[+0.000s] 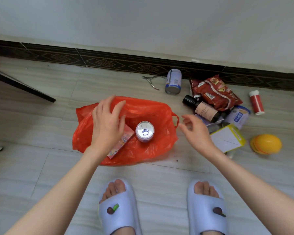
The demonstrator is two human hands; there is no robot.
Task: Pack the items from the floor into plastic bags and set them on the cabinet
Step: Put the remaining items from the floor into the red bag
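Two slippers (119,209), two empty spread hands (left hand (107,122), right hand (196,133)) over one red bag (159,114) with one can (145,131)

Pale tiled floor (41,126), red plastic bag (153,150), tin can (173,82), nippers (151,81), snack packets (217,92), yellow toy (266,144)

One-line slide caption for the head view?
Both hands open over red bag holding can and box.

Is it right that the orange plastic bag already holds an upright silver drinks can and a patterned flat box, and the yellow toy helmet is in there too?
Not quite. The head view shows the orange plastic bag holding the upright silver drinks can and the patterned flat box, but the yellow toy helmet lies on the floor to the bag's right, outside it.
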